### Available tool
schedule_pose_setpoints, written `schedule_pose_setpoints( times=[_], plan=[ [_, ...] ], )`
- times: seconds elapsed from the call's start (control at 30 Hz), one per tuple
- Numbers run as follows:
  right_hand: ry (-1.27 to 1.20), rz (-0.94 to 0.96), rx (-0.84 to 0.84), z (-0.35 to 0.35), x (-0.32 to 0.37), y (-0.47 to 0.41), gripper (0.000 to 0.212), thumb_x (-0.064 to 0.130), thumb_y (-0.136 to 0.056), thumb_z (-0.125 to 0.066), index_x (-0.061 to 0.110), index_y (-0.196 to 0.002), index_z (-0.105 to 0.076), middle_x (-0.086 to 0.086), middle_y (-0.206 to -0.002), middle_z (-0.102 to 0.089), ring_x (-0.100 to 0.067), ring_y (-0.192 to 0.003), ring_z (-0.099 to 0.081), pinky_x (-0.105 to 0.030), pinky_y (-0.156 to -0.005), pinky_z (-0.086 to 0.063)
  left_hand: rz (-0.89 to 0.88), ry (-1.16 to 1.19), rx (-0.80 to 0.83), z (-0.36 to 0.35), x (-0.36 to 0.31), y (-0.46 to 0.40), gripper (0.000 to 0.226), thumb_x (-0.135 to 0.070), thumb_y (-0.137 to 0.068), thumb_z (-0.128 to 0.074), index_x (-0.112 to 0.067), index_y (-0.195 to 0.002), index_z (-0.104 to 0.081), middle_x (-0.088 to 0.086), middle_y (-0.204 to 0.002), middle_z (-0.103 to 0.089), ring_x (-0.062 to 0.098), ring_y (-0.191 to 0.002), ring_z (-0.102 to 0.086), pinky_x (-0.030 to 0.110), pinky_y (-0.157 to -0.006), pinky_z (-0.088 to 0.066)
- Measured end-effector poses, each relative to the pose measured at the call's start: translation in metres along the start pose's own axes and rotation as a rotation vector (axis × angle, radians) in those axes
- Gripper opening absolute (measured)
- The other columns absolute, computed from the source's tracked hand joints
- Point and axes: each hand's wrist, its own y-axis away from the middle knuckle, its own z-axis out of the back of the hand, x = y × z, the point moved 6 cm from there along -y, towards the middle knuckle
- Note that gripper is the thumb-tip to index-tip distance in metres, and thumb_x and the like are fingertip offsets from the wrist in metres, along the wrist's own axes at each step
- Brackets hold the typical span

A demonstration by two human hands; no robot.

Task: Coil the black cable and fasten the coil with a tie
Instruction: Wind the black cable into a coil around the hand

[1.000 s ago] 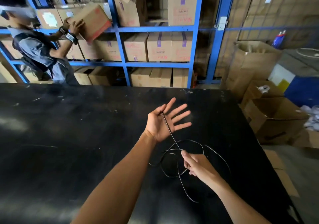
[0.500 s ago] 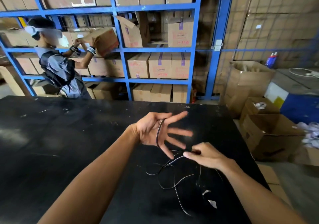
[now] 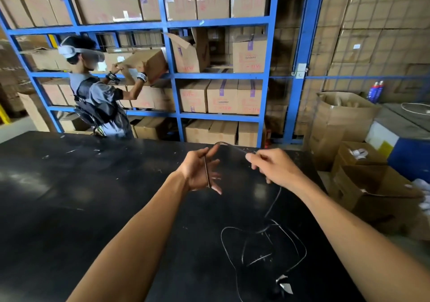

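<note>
Both hands up over the black table (image 3: 69, 197), forearms reaching in from the bottom edge. Left hand (image 3: 200, 171) open, palm up-ish, fingers spread loose, w/ a stretch of the black cable (image 3: 267, 229) laid straight across the palm and looping up over the index finger. From there arcs across to the right hand (image 3: 274, 169), which is closed, thumb + fingers pinching the cable near the knuckles. Hands apart, cable spanning the gap btwn them, slightly bowed.

Rest of the cable drops from under the right hand down to the tabletop, then sprawls in loose messy loops near the right forearm, close to the table's near right side. Not coiled yet, just a tangle lying flat. Small white/grey bit (image 3: 285, 284) at the low end of the loops, maybe a tag or plug, too small to tell. No tie spotted for sure.

Background: blue shelving (image 3: 171, 73) packed w/ cardboard boxes (image 3: 222, 97), another person (image 3: 97, 97) in a grey shirt w/ a white headset standing beyond the table's far left, both hands on a box at shelf height. Open cartons (image 3: 372, 190) on the floor to the right of the table, wire mesh partition (image 3: 384, 45) behind those.
</note>
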Motion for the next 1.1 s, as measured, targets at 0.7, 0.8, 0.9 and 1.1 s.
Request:
schedule_pose_setpoints(
  times=[0.7,0.8,0.9,1.1],
  plan=[
    [0.369,-0.033,0.239,-0.031,-0.041,-0.041,0.056,0.084,-0.065,-0.07,0.029,-0.077,-0.073,0.004,-0.069,-0.072,-0.015,-0.064,-0.07,-0.039,-0.057,-0.055,0.373,-0.446,0.598,-0.049,-0.001,0.041,0.05,-0.052,-0.105,-0.023,-0.047,-0.154,-0.031,0.0,-0.169,-0.019,0.053,-0.149,-0.015,0.083,-0.109,-0.011],
    [0.514,0.151,0.287,-0.009,0.003,-0.07,0.025,0.061,-0.076,-0.079,0.038,-0.072,-0.07,0.013,-0.075,-0.069,-0.005,-0.07,-0.066,-0.026,-0.058,-0.046,0.443,-0.571,0.468,-0.037,0.01,0.031,0.049,-0.054,-0.102,-0.028,-0.047,-0.15,-0.04,-0.004,-0.166,-0.022,0.052,-0.15,-0.012,0.079,-0.108,-0.023],
    [0.536,0.257,0.289,-0.001,0.041,-0.077,0.019,0.05,-0.085,-0.078,0.041,-0.07,-0.071,0.018,-0.078,-0.068,-0.001,-0.072,-0.064,-0.024,-0.061,-0.045,0.385,-0.552,0.316,-0.022,0.006,0.015,0.049,-0.053,-0.102,-0.03,-0.039,-0.145,-0.051,-0.003,-0.16,-0.033,0.049,-0.15,-0.017,0.08,-0.106,-0.025],
    [0.195,0.192,-0.003,-0.02,0.042,-0.035,0.024,0.036,-0.103,-0.057,0.034,-0.125,-0.068,0.008,-0.076,-0.071,-0.007,-0.063,-0.068,-0.028,-0.053,-0.057,0.087,-0.235,0.22,-0.011,-0.036,-0.006,0.047,-0.05,-0.1,-0.035,-0.038,-0.14,-0.057,0.005,-0.165,-0.021,0.054,-0.148,-0.012,0.084,-0.097,-0.033]
  ],
)
